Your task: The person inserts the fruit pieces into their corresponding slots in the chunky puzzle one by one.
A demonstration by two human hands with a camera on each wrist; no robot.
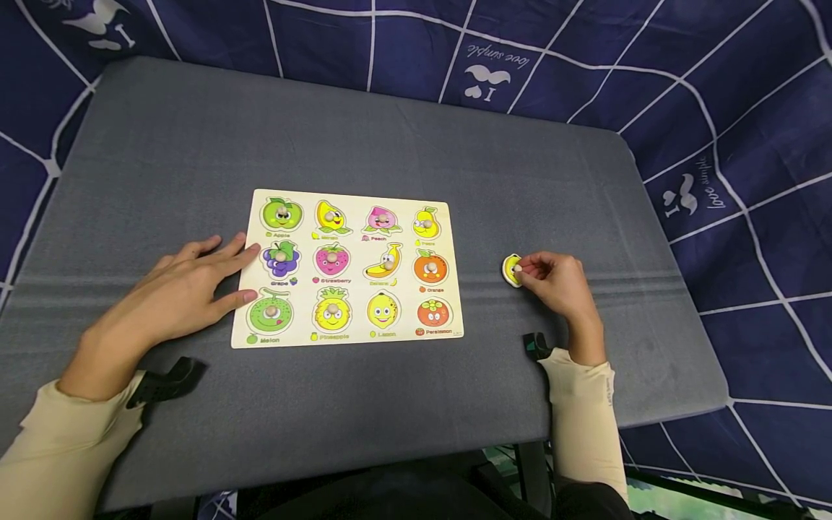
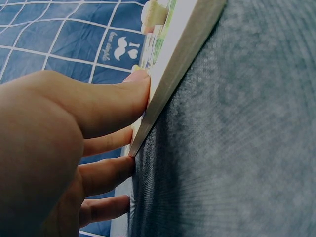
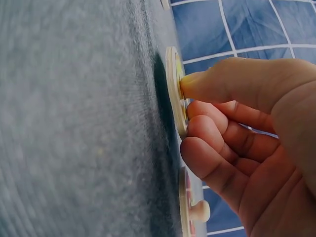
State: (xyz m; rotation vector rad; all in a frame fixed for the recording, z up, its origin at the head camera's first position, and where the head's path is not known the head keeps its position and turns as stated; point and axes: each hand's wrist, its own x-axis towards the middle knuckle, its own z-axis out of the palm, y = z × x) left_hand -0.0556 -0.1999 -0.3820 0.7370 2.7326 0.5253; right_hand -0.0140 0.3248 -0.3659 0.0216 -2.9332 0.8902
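A pale wooden fruit puzzle board (image 1: 354, 289) lies on the table with knobbed fruit pieces in it. My left hand (image 1: 188, 289) rests at its left edge, fingers spread and fairly straight, the thumb on the rim, also seen in the left wrist view. Right of the board, my right hand (image 1: 559, 282) pinches a yellow puzzle piece (image 1: 510, 270) between thumb and fingers. That yellow piece (image 3: 174, 91) is edge-on in the right wrist view, close over the table. Below it there is another piece with a wooden knob (image 3: 200, 211) and a reddish face, hidden in the head view.
The grey cloth-covered table (image 1: 390, 404) extends around the board, its near edge close to the person's lap. Dark blue curtain (image 1: 403, 50) with white lines hangs behind and at both sides. Lemon (image 1: 383, 310) and persimmon (image 1: 433, 313) pictures on the board show no knob.
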